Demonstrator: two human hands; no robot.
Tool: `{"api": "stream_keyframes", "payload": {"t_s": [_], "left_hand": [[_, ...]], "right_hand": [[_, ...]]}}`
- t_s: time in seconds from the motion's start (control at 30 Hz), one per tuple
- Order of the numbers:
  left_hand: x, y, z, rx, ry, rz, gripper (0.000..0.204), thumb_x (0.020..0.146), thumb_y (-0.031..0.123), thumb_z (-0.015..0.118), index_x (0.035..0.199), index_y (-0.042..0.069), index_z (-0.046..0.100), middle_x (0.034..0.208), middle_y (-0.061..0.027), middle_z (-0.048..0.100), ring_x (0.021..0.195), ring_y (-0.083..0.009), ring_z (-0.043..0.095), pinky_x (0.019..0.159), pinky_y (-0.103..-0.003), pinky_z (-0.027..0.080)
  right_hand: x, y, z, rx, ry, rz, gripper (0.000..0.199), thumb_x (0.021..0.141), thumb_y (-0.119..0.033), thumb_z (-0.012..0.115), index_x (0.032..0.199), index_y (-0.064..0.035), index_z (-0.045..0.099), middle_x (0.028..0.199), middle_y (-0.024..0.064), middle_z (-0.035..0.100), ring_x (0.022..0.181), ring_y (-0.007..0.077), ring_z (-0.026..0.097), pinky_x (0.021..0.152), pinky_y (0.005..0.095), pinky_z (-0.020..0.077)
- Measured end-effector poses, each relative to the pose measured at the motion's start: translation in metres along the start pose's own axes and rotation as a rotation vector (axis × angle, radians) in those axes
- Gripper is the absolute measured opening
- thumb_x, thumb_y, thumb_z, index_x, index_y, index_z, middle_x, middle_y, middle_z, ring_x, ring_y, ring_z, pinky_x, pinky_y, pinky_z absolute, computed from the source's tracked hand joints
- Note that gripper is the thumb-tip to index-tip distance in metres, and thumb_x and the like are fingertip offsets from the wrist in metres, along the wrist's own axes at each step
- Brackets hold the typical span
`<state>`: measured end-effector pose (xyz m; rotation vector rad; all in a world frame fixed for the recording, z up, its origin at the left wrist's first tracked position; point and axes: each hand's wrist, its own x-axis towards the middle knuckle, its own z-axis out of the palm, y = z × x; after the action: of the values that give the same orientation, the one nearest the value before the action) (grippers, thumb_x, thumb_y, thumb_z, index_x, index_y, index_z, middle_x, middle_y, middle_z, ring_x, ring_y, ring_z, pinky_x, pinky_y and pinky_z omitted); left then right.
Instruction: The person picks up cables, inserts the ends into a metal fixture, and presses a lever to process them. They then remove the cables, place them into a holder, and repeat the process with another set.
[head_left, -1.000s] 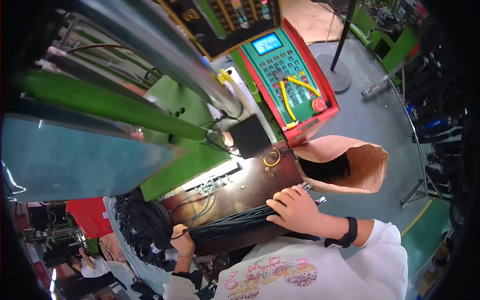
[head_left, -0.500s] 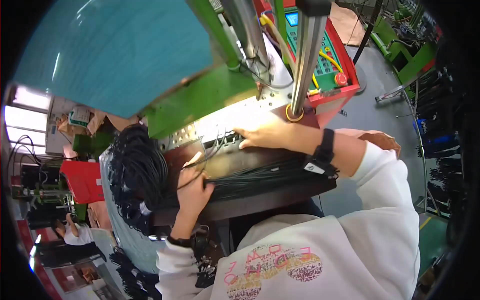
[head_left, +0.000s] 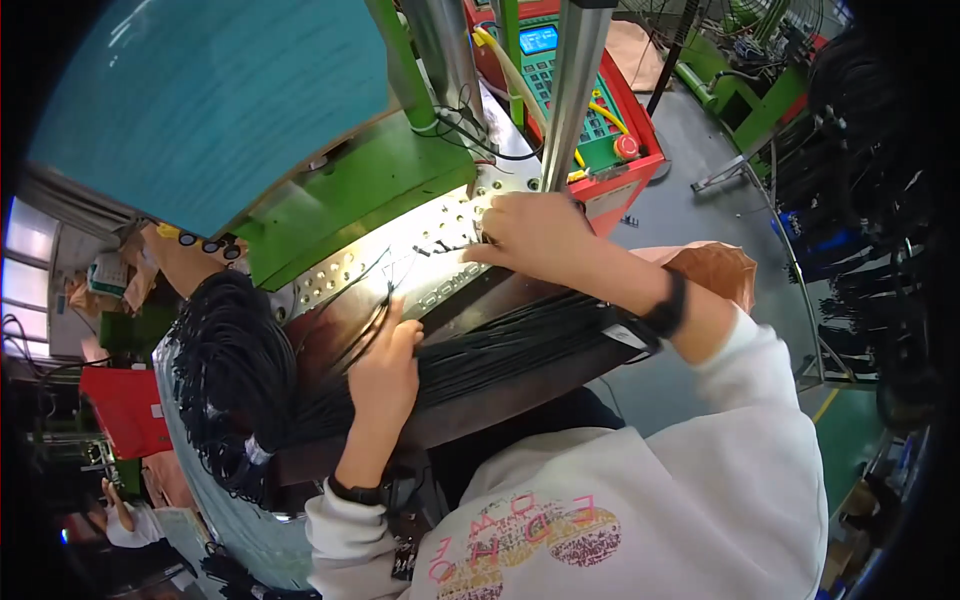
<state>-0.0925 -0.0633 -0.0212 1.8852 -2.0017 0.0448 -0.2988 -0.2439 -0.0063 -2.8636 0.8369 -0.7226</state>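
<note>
My left hand (head_left: 385,365) is closed round a few thin black cables (head_left: 345,335), whose ends reach up towards the brightly lit metal mould plate (head_left: 320,290). Over that plate, my right hand (head_left: 535,235) has its fingers drawn together beside a row of small black moulded pieces (head_left: 437,249). The pieces run up to its fingertips, and glare hides part of the grip. A long bundle of black cables (head_left: 490,340) lies along the near side of the bench, below both hands.
A thick coil of black cables (head_left: 235,345) sits at the left. Behind the plate stand a green machine beam (head_left: 340,195) and a steel column (head_left: 575,95). A red-framed control panel (head_left: 560,90) with an emergency stop button (head_left: 626,147) is at the far right. Brown paper (head_left: 725,270) lies beyond my right forearm.
The whole view has shifted. My right hand has lifted and its fingers have drawn in; the black pieces sit higher over the plate. My left hand has gathered the cables away from them.
</note>
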Motion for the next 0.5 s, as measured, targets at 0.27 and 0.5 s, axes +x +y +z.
{"api": "stream_keyframes", "payload": {"t_s": [0.27, 0.5], "left_hand": [[0.06, 0.04, -0.036, -0.523, -0.746, 0.075, 0.021, 0.088, 0.016, 0.064, 0.105, 0.005, 0.061, 0.072, -0.0123, 0.064, 0.067, -0.0297, 0.065, 0.063, -0.038, 0.049], [0.121, 0.117, -0.004, -1.033, -1.271, -0.347, 0.03, 0.096, 0.03, 0.057, 0.101, 0.0, 0.059, 0.065, -0.0032, 0.058, 0.054, -0.0087, 0.05, 0.05, -0.027, 0.039]], "right_hand": [[-0.152, 0.05, -0.074, 0.011, 0.214, 0.519, 0.015, 0.082, -0.012, 0.071, 0.074, -0.0026, 0.063, 0.067, 0.0123, 0.059, 0.062, 0.0309, 0.059, 0.056, 0.0374, 0.0466], [-0.14, 0.039, -0.091, 0.233, 0.133, 0.542, 0.007, 0.086, -0.009, 0.067, 0.084, -0.003, 0.067, 0.076, 0.0102, 0.064, 0.068, 0.0282, 0.063, 0.063, 0.0359, 0.0505]]}}
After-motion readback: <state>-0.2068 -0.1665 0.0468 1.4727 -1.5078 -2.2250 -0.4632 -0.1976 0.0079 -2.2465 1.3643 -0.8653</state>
